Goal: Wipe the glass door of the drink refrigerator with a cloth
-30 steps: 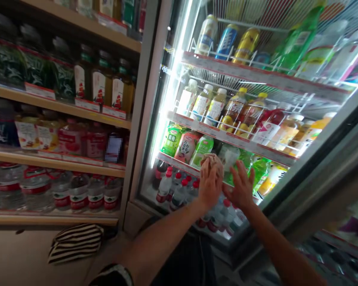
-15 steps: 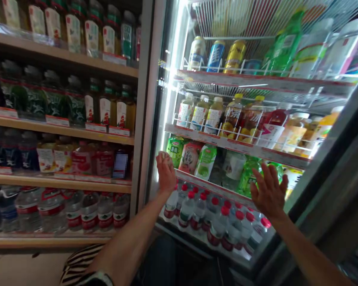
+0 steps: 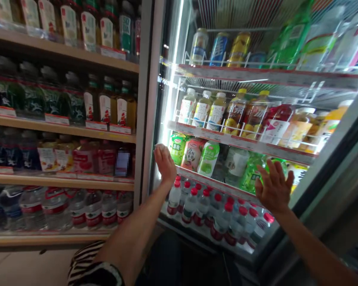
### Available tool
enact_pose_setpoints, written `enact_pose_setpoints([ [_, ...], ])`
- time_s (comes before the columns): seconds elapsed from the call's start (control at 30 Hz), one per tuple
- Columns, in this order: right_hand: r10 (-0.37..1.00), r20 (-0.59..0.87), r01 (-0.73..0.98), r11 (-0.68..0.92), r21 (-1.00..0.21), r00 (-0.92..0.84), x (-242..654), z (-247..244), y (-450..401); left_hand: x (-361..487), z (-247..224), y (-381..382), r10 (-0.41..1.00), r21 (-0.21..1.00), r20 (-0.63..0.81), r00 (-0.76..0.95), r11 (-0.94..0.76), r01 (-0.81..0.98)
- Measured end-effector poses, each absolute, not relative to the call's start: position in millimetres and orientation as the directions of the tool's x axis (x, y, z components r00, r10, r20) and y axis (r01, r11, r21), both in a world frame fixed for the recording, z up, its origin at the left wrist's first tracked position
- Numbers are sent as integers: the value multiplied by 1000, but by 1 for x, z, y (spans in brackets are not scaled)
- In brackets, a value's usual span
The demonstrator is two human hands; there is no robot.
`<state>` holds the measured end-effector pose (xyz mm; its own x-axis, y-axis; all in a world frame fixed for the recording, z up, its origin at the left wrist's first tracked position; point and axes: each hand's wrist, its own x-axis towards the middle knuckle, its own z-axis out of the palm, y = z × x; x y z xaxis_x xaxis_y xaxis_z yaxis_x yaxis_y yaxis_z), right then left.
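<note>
My left hand [image 3: 166, 163] is raised at the left edge of the lit fridge, fingers extended and nothing in it. Just right of it stands a green carton-shaped bottle [image 3: 178, 149], with a red-pink bottle [image 3: 192, 154] and a white-and-green bottle [image 3: 209, 159] beside that. My right hand [image 3: 275, 186] is held up with spread fingers, holding nothing, in front of green bottles [image 3: 250, 172] on the same shelf. Whether either hand touches anything cannot be made out.
Red-capped water bottles [image 3: 220, 222] fill the fridge bottom. Tea and juice bottles [image 3: 235, 111] stand on the rack above, cans [image 3: 217, 49] higher up. Wooden shelves [image 3: 62, 180] of drinks line the left, beside the fridge frame [image 3: 144, 99]. A dark door edge [image 3: 325, 174] slants at right.
The view has shifted slightly. My right hand appears a little farther right, still spread. My left hand stays by the fridge edge, its fingers a bit higher in view.
</note>
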<state>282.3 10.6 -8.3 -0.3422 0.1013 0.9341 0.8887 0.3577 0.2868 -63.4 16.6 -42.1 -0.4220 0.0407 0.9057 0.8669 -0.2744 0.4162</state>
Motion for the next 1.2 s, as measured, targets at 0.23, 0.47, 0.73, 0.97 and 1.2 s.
enact_pose_setpoints([
  [0.23,85,942,883,384,270,-325,280,-9,11,6,-35,13,27,-181,977,213,-428,886],
  [0.47,70,939,880,379,287,-336,277,-8,11,-71,-9,28,-36,366,918,-395,-311,877],
  [0.73,61,932,879,360,312,-356,278,-5,10,12,-34,10,34,-333,915,402,-498,800],
  [0.97,87,927,881,354,314,-366,278,-5,11,-53,-30,13,83,211,977,-194,-368,905],
  [1.2,56,926,879,342,333,-372,278,-4,10,-1,-44,9,109,-116,976,190,-481,869],
])
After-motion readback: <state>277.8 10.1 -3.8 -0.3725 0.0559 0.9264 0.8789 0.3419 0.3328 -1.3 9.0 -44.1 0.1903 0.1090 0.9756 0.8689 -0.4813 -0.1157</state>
